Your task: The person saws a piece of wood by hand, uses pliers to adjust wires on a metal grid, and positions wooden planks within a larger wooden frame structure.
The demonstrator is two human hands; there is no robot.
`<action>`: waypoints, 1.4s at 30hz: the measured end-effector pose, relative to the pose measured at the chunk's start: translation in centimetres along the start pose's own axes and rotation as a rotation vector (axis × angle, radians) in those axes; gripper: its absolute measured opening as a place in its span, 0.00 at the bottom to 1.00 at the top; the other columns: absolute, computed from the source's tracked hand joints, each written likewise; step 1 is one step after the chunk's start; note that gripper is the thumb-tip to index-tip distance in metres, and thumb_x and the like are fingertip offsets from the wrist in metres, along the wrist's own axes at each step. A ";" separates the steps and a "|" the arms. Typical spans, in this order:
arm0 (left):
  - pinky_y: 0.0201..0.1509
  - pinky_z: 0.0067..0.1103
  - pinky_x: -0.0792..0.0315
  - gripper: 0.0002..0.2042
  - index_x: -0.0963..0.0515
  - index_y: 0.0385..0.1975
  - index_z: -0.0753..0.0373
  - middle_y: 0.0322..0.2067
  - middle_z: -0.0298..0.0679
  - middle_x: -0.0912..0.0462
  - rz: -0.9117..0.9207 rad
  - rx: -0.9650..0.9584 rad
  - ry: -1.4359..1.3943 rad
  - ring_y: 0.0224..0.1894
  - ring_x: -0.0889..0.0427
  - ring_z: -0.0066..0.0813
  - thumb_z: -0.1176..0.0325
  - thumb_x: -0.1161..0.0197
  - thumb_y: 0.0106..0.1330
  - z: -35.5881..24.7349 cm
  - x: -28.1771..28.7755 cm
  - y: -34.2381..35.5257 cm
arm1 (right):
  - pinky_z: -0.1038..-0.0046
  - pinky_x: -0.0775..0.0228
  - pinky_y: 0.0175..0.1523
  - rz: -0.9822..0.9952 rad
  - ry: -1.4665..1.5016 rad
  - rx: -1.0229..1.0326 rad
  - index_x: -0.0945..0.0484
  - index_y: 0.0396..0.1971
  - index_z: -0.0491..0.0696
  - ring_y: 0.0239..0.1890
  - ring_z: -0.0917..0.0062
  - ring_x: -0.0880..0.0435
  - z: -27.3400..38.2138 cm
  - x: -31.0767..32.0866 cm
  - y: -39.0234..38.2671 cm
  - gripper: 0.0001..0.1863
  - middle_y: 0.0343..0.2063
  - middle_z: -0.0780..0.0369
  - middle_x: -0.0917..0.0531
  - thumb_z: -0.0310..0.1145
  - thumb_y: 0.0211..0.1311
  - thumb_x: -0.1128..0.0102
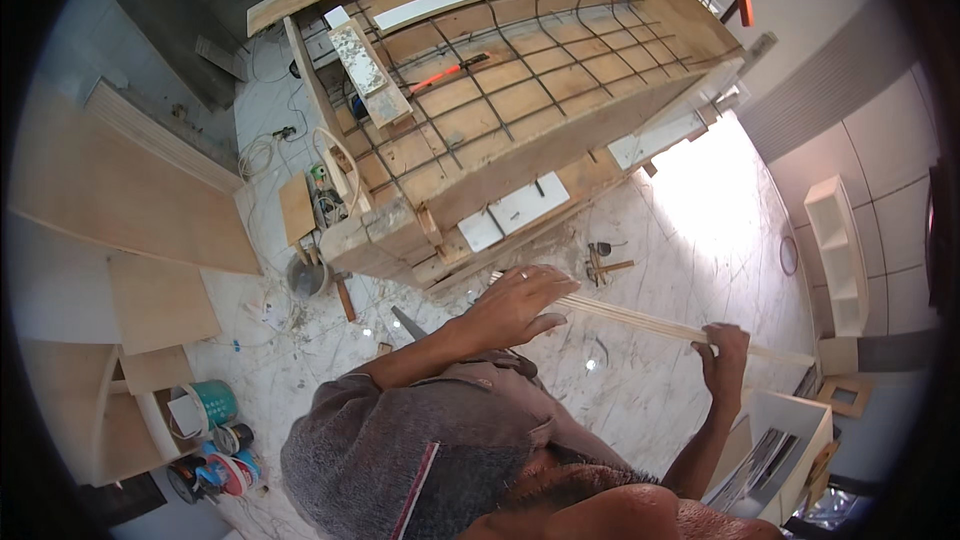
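Note:
A long, thin wooden strip (640, 319) of pale, layered edges slants across in front of me, above the floor. My left hand (525, 302), with a ring on one finger, is closed over its left part, thumb below. Around the strip farther right, my right hand (724, 350) has its fingers wrapped. The strip's right end runs on past that hand. Beyond the left hand stands a wooden formwork (480, 202) with a grid of dark steel bars (500, 90) in it. A grey towel (400, 450) lies over my left shoulder.
A hammer (345, 297) and a bucket (308, 278) are by the formwork's left corner. Another hammer (606, 266) and a saw blade (405, 322) lie on the littered marble floor (690, 265). Paint tubs (232, 472) stand at lower left. An open box (775, 440) is at right.

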State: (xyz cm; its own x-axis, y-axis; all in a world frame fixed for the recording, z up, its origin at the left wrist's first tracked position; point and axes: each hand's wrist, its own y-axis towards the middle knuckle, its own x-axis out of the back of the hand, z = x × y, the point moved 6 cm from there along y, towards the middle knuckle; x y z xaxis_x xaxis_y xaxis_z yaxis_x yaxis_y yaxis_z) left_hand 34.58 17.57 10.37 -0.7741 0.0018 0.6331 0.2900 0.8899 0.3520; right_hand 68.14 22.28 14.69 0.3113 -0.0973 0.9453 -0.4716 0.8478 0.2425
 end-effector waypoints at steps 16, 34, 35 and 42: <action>0.36 0.31 0.29 0.16 0.23 0.44 0.63 0.33 0.43 0.17 -0.573 0.482 0.461 0.33 0.19 0.38 0.62 0.35 0.58 10.7 14.8 9.7 | 0.64 0.29 0.48 -0.616 0.312 0.758 0.23 0.40 0.42 0.41 0.64 0.20 2.6 2.1 44.2 0.10 0.37 0.56 0.20 0.23 0.57 0.40; 0.40 0.20 0.30 0.16 0.23 0.44 0.70 0.31 0.38 0.19 -1.316 1.199 0.456 0.34 0.25 0.22 0.65 0.38 0.63 8.6 14.4 5.7 | 0.39 0.55 0.66 0.465 -0.055 0.912 0.46 0.66 0.55 0.69 0.57 0.49 20.3 -40.3 80.8 0.44 0.66 0.51 0.45 0.42 0.49 0.31; 0.40 0.20 0.30 0.16 0.23 0.44 0.70 0.31 0.38 0.19 -1.317 1.199 0.464 0.34 0.25 0.22 0.64 0.38 0.63 8.5 14.1 5.6 | 0.40 0.55 0.66 0.450 -0.014 0.912 0.45 0.65 0.55 0.69 0.58 0.48 20.3 -40.4 81.0 0.43 0.66 0.51 0.44 0.41 0.50 0.32; 0.40 0.23 0.30 0.16 0.23 0.43 0.69 0.31 0.40 0.19 -1.221 1.143 0.556 0.35 0.23 0.25 0.62 0.39 0.62 10.2 17.3 8.4 | 0.50 0.47 0.60 0.206 0.151 1.150 0.41 0.62 0.51 0.61 0.58 0.38 16.5 -35.4 78.5 0.42 0.56 0.53 0.34 0.37 0.45 0.29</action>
State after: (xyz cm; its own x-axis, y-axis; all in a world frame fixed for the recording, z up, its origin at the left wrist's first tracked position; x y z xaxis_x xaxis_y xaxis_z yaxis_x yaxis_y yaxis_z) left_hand 17.86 29.78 17.25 0.1086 -0.7728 0.6253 -0.9478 0.1093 0.2997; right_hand 6.46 83.72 3.83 0.2003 0.1144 0.9730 -0.9670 -0.1363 0.2151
